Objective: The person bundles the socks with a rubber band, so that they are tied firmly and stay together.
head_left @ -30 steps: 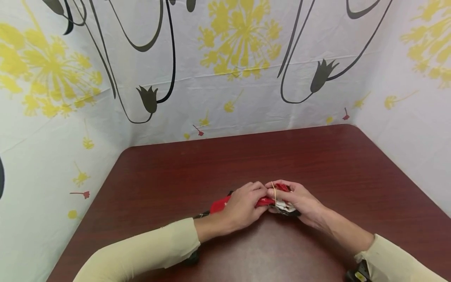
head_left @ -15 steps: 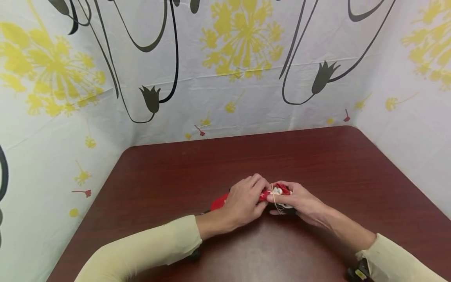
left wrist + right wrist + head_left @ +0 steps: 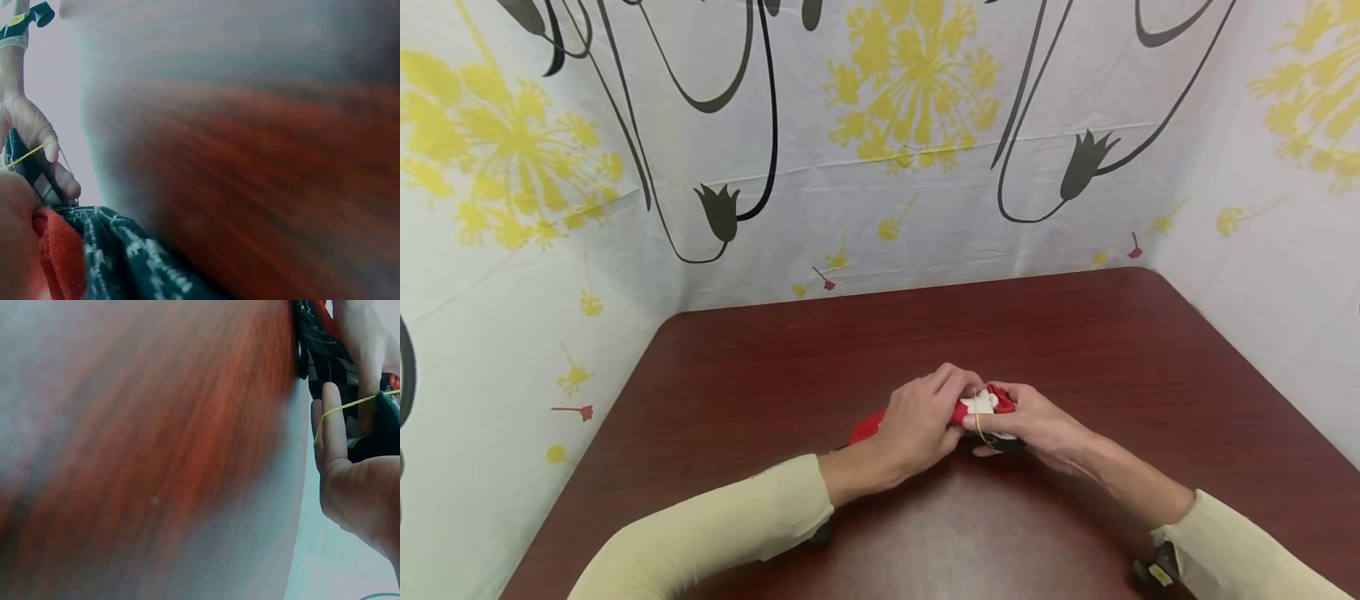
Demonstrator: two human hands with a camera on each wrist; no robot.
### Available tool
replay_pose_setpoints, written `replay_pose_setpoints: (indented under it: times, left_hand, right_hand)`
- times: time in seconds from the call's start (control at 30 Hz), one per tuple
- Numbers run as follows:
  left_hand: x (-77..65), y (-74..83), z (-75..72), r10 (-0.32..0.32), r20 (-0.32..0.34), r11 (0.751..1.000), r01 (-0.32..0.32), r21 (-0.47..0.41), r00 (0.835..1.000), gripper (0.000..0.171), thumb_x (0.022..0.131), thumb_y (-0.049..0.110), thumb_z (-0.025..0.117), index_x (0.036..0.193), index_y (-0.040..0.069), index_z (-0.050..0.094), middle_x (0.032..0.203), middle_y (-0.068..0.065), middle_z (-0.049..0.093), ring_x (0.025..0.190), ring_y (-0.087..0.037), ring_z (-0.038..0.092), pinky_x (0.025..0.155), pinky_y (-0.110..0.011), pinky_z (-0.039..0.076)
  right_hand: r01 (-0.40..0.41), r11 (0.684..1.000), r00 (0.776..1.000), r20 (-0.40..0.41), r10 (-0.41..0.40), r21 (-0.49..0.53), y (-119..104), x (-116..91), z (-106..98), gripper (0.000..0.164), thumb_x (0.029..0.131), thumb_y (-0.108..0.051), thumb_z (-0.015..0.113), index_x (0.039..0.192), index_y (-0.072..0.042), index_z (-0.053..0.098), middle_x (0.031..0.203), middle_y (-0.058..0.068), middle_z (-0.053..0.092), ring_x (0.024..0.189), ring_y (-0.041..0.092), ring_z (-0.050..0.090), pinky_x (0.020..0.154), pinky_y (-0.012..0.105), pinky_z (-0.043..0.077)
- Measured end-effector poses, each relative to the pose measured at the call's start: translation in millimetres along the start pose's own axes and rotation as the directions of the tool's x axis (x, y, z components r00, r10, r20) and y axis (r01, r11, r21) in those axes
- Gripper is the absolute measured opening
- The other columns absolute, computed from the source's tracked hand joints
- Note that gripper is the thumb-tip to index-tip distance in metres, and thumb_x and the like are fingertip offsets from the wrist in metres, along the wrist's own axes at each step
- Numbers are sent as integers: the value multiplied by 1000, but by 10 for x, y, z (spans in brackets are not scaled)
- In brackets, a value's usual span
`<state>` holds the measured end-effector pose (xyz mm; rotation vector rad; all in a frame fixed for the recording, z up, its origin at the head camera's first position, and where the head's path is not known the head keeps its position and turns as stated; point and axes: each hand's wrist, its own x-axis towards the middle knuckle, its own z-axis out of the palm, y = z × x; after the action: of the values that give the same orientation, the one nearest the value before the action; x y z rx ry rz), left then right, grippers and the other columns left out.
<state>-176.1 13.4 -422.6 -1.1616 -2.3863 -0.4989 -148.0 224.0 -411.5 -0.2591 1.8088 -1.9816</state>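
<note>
A long folded bundle of cloth [image 3: 867,427], red with white figures on one side and dark with white markings on the other, lies between both hands over the table. My left hand [image 3: 917,427] grips its middle from above, covering much of it. The right hand [image 3: 1041,425] holds the bundle's right end between thumb and fingers. A thin yellow rubber band [image 3: 350,405] runs stretched around the right fingers and across the cloth. In the left wrist view, red fabric [image 3: 62,253] and dark patterned fabric [image 3: 140,259] trail from under the left palm.
The dark red-brown wooden table [image 3: 775,358] spreads around the hands. White sheets with yellow and grey flower prints [image 3: 917,225] stand behind it and along both sides. A black wrist device [image 3: 1157,571] sits below the right sleeve.
The left hand has shifted slightly up and away from me. At the right end the cloth has turned, showing more white print, and the rubber band sits a little further left.
</note>
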Motion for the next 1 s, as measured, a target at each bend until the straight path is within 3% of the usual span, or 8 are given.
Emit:
replay_pose_setpoints:
  times: [0.17, 0.43, 0.77, 1.0]
  left_hand:
    - [1, -30, -2, -13, -19, 1000, 13, 10, 1000, 34, 88, 12, 77, 119, 23, 70, 115, 10, 70, 97, -11, 70, 79, -29, 58]
    - [17, -46, -22, -89, -22, 996, 90, 24, 996, 32, 84, 11, 78, 112, 25, 69, 90, 7, 76, 73, -11, 67, 62, -26, 51]
    - [58, -79, -32, -212, 2, 977, 212, -24, 977, 36, 80, 13, 76, 113, 21, 65, 77, 8, 69, 56, -10, 51, 51, -30, 42]
    - [71, -95, -41, -294, 44, 952, 296, -73, 955, 35, 83, 19, 78, 116, 22, 65, 62, 11, 54, 53, -10, 48, 51, -28, 39]
  right_hand:
    - [-39, 999, 999, 1, 39, -18, -4, 5, -4, 62, 97, -11, 79, 139, 16, 42, 116, 19, 66, 98, 30, 72, 85, 51, 63]
    - [-52, 998, 999, -2, 52, -19, 49, -14, 19, 44, 99, -12, 76, 130, 8, 52, 110, 20, 72, 95, 30, 75, 84, 52, 63]
    - [-81, 997, 996, -28, 81, 13, 106, 13, 46, 34, 98, -13, 77, 126, 1, 65, 110, 17, 74, 94, 29, 75, 84, 53, 63]
    - [-85, 996, 995, -52, 86, 14, 124, 35, 52, 43, 101, -10, 72, 136, 6, 55, 111, 17, 73, 94, 30, 75, 84, 51, 63]
